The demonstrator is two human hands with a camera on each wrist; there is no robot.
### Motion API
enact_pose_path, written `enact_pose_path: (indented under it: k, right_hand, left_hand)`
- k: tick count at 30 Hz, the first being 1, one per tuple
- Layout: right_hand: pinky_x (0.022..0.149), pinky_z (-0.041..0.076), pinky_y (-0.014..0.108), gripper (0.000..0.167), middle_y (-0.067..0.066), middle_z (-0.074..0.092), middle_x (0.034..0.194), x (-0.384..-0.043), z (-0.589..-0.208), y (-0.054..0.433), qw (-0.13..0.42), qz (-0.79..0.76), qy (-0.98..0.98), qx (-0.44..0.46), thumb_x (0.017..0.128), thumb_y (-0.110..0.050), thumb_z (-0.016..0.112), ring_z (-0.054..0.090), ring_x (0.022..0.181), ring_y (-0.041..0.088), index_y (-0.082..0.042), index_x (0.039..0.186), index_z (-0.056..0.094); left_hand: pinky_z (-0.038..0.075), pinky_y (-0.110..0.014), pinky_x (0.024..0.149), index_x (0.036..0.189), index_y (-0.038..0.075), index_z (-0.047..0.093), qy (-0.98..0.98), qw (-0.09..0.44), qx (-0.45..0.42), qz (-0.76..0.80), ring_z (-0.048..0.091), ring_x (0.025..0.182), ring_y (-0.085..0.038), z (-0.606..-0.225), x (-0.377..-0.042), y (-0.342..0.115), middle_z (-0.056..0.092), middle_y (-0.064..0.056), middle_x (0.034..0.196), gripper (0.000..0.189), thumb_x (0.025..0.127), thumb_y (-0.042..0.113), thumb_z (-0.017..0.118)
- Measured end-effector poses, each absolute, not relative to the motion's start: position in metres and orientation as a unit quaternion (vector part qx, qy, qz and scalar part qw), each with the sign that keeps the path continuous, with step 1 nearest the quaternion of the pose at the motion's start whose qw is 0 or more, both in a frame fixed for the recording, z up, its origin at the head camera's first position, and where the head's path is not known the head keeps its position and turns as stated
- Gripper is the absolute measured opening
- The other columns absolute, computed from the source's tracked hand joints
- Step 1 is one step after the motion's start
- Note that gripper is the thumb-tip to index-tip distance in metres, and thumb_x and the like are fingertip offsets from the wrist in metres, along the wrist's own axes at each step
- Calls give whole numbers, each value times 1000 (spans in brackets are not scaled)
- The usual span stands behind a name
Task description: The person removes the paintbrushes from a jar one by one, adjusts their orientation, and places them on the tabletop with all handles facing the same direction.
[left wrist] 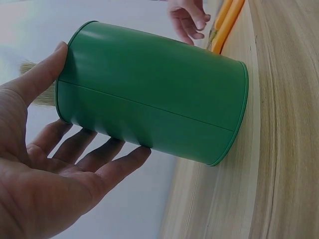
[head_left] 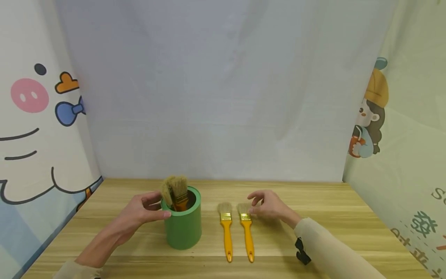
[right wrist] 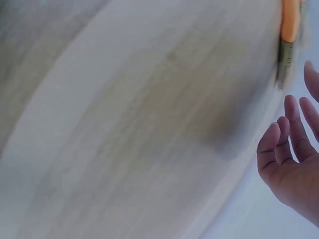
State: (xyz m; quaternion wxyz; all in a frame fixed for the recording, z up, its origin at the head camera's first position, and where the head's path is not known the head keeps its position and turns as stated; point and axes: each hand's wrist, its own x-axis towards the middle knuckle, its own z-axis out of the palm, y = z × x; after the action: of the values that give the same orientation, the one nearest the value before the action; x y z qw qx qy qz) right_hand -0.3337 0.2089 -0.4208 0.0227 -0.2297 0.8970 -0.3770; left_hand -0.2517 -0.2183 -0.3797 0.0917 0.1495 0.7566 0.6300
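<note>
My left hand [head_left: 141, 209] holds a green can [head_left: 183, 232] near its rim. In the left wrist view the thumb lies at the rim of the can [left wrist: 149, 89], and the fingers reach along its side. Paintbrushes [head_left: 179, 188] stand in the can with their bristles up; their lower parts are hidden inside. To the right lie two paintbrushes with yellow handles, a left one [head_left: 227, 236] and a right one [head_left: 248, 234], bristles pointing away from me. Beside the right brush's bristles hovers my right hand [head_left: 270, 205], fingers loosely bent and holding nothing.
Everything stands on a wood-grain table [head_left: 299, 240]. A pale cloth [head_left: 223, 97] hangs behind its far edge. Printed cloths with cartoon figures flank it, one on the left [head_left: 42, 128] and one on the right [head_left: 411, 155].
</note>
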Motion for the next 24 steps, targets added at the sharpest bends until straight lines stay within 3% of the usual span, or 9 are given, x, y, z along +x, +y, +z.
enact_pose_path:
  k: [7,15,24]
  right_hand:
    - [64,44,30,36,7,71,97,-330,-406,210,-7,-381,890,-251,92,-8,82,51,73,19,5,124,72]
    - [63,47,28,29,2,72,94,-325,-384,197,-22,-382,880,-283,92,-9,82,56,73,16,-1,119,76]
    - [61,48,28,23,11,73,102,-310,-360,163,-23,-392,860,-325,92,-12,82,60,75,18,-5,114,77]
  left_hand:
    - [46,-55,111,159,-5,40,756,89,152,631,42,143,-53,-380,-252,-218,35,-32,162,80,94,17,81]
    - [46,-55,111,160,-6,38,758,92,148,629,41,143,-54,-379,-252,-218,34,-33,162,82,94,18,81]
    - [47,-54,110,161,-5,37,756,96,151,629,40,144,-54,-379,-252,-218,33,-33,162,82,95,17,80]
